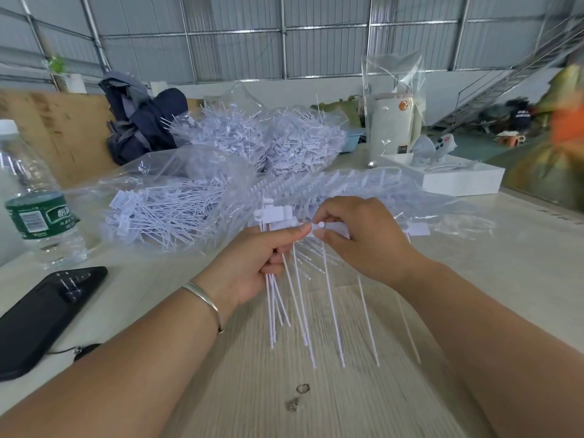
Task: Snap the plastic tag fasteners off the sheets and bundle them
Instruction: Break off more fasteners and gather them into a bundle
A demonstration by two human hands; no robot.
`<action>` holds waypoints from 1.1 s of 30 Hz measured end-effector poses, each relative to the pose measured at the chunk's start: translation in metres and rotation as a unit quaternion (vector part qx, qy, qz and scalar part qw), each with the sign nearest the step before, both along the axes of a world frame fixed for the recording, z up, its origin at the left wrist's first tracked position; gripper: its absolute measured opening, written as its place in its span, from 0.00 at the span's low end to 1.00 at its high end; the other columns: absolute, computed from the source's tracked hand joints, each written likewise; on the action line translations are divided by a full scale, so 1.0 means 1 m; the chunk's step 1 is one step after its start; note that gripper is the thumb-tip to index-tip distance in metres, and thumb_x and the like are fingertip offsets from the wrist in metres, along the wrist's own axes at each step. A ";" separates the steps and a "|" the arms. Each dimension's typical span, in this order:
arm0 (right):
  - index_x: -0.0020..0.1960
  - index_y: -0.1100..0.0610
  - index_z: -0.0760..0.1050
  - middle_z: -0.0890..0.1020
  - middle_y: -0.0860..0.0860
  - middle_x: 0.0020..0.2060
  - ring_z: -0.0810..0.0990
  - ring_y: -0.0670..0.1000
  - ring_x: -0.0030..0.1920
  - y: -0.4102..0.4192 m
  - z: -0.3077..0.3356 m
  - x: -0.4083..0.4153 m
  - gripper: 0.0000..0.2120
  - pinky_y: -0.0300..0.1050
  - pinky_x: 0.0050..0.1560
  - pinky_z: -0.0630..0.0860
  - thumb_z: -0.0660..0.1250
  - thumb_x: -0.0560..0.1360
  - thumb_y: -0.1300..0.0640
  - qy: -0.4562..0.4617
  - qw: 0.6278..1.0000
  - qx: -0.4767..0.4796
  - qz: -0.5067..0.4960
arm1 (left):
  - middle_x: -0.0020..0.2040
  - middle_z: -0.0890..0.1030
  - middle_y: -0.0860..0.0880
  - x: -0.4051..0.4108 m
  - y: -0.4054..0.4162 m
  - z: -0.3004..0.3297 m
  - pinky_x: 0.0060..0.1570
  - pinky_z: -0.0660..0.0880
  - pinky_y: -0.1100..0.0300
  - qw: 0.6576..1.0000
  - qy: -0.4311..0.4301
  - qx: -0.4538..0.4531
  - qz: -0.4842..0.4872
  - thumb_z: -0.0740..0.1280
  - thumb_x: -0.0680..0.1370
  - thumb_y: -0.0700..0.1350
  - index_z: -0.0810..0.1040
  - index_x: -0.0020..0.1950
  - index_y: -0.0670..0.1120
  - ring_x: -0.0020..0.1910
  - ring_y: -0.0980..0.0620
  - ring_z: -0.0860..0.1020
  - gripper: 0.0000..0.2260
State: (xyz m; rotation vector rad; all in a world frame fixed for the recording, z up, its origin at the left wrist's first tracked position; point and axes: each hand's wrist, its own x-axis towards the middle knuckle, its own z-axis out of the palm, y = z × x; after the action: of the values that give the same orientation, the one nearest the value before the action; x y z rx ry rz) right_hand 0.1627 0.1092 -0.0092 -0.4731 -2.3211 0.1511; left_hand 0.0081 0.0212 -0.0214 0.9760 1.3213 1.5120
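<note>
**Op:** White plastic everywhere. Head view, the only one I've got: left hand curled round a bunch of snapped-off tag fasteners, thumb pressed on top near the heads, thin tails hanging down toward me over the wood-grain table.

**Eng:** Right hand?

**Op:** Right hand just beside the left, thumb and forefinger pinching the fastener sheet at its top runner, right next to the left thumb. Both grips clamped, neither spread.

**Eng:** Which way does the sheet run from the grip?

**Op:** Runner lies roughly left-right across the view, extending rightward past the right hand. Tails on it point down and toward me, fanned, near parallel to the loose bunch. Next fastener to break looks like the one between the two thumbs, so I'd judge the snap happens at that junction, left hand pulling it into the bunch.

**Eng:** Nearer hand?

**Op:** Both touching or nearly. Can't tell whether the left thumb is on the sheet itself or only on the bunch.

**Eng:** Supply?

**Op:** Clear bag of fasteners just beyond the hands on the left, more sheets behind. Rubber band lies on the table nearer me, apart from the hands. Bundling not started, I'd say. Phone and water bottle far left, clear of the work.
</note>
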 end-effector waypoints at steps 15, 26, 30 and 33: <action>0.46 0.53 0.74 0.71 0.43 0.33 0.72 0.45 0.38 0.007 0.005 0.007 0.08 0.55 0.60 0.69 0.62 0.79 0.49 0.010 0.989 -0.124 -0.086 | 0.26 0.68 0.53 -0.008 0.004 0.001 0.16 0.54 0.69 0.994 -0.073 -0.011 0.075 0.69 0.77 0.47 0.73 0.41 0.48 0.20 0.59 0.59 0.07; 0.41 0.63 0.75 0.68 0.54 0.33 0.64 0.50 0.34 0.008 0.006 0.008 0.13 0.38 0.36 0.62 0.68 0.76 0.53 0.132 0.916 -0.363 0.111 | 0.26 0.65 0.54 -0.004 -0.005 0.011 0.20 0.50 0.69 0.975 -0.203 0.041 -0.082 0.67 0.72 0.48 0.73 0.33 0.48 0.20 0.60 0.60 0.09; 0.39 0.59 0.75 0.70 0.51 0.29 0.66 0.45 0.31 -0.002 0.009 0.007 0.08 0.29 0.32 0.64 0.68 0.75 0.57 0.127 0.893 -0.390 0.183 | 0.25 0.66 0.55 0.002 -0.007 0.008 0.19 0.51 0.70 0.966 -0.211 0.033 -0.149 0.65 0.73 0.47 0.73 0.40 0.46 0.20 0.61 0.62 0.06; 0.38 0.58 0.72 0.74 0.50 0.30 0.68 0.44 0.31 -0.010 0.010 0.002 0.09 0.29 0.34 0.66 0.70 0.74 0.57 0.108 0.893 -0.391 0.196 | 0.25 0.65 0.55 0.009 -0.006 0.003 0.19 0.51 0.69 0.968 -0.186 0.013 -0.166 0.63 0.73 0.41 0.79 0.36 0.45 0.19 0.60 0.61 0.08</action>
State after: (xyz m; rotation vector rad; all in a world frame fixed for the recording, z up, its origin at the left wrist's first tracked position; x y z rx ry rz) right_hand 0.1649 0.0993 0.0011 -0.3313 -2.0268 1.2981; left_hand 0.0172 0.0156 -0.0186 0.8311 0.8276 1.3709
